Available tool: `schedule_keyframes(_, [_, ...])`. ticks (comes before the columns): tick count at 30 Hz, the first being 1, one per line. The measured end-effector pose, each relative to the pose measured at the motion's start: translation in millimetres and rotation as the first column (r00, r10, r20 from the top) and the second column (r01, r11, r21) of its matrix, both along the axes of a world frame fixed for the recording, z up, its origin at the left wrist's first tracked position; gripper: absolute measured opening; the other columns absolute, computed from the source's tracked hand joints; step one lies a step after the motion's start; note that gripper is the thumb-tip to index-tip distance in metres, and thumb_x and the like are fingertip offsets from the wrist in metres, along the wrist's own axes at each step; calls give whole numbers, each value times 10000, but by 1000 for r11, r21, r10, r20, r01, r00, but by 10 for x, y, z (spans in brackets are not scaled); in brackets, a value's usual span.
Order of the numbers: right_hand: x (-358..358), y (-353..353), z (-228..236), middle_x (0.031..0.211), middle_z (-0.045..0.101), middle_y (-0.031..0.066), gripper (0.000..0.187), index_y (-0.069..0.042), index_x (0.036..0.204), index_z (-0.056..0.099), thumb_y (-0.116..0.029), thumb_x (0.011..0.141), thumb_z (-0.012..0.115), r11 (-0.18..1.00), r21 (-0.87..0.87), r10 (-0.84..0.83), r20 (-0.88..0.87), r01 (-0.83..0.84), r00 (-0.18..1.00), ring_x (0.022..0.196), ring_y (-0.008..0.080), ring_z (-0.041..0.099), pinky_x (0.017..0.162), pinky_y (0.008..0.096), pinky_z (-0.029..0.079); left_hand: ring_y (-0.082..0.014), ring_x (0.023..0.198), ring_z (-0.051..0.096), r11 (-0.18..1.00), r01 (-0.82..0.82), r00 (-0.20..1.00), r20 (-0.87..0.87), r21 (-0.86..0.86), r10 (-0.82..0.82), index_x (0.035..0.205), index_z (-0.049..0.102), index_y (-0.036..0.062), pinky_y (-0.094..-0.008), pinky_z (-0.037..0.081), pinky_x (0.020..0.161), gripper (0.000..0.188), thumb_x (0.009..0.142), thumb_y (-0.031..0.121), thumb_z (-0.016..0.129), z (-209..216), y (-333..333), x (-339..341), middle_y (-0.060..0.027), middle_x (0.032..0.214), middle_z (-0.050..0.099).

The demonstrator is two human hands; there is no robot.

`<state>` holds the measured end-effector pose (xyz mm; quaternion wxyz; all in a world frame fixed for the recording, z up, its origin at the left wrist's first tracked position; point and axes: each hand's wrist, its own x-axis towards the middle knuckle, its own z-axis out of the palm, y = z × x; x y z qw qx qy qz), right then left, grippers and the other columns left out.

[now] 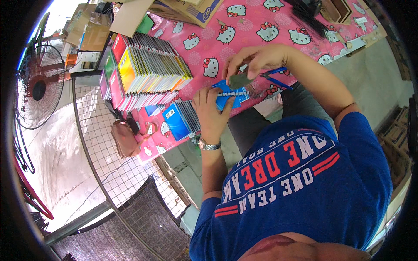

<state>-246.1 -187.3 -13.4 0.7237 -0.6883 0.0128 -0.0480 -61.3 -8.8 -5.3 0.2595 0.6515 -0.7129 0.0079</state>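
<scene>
My left hand [212,114] clamped on a blue spiral notebook [230,95] at frame centre, my right hand [257,61] pinching a grey card [240,80] above it, blue pliers [274,77] just right, stacked notebooks [146,71] upper left.

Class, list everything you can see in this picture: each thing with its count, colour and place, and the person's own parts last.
Small blue spiral-bound notebook: one, blue, at table edge under both hands.
Blue-handled pliers: one, beside the right hand.
Stacked spiral notebooks: many, multicoloured, left on the table.
Pink cartoon-cat plastic tablecloth: one, covering the table.
Brown cardboard box: one, far edge.
Black standing fan: one, far left.
Silver wristwatch: one, left wrist.
Left hand: steadies the notebook.
Right hand: pinches a grey-green piece.
</scene>
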Motion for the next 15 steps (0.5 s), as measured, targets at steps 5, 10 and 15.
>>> schedule_keyframes(5, [91, -38, 47, 1147, 597, 102, 481, -14, 1126, 682, -221, 697, 748, 910, -412, -116, -131, 52, 985, 1102, 219, 562, 961, 337, 429, -338, 990, 529, 999, 6, 994, -107, -48, -12, 993, 593, 30, -427, 412, 883, 304, 751, 111, 758, -61, 47, 232, -143, 1015, 575])
schedule_keyframes(10, [175, -58, 34, 1139, 598, 97, 435, -18, 1130, 677, -178, 727, 716, 995, -98, -3, -83, -5, 997, 1077, 220, 569, 926, 335, 448, -299, 930, 551, 1000, -31, 983, -182, -5, 29, 999, 584, 21, -386, 449, 827, 288, 767, 79, 744, -17, 56, 293, -136, 1027, 574])
schedule_keyframes(15, [241, -57, -5, 1071, 630, 82, 475, 29, 1201, 621, -143, 763, 688, 998, 60, 7, 65, -11, 998, 978, 148, 610, 856, 288, 493, -210, 823, 561, 995, -59, 961, -265, 85, 80, 1001, 581, 20, -302, 476, 684, 261, 797, 69, 736, -20, 71, 317, -102, 1015, 569])
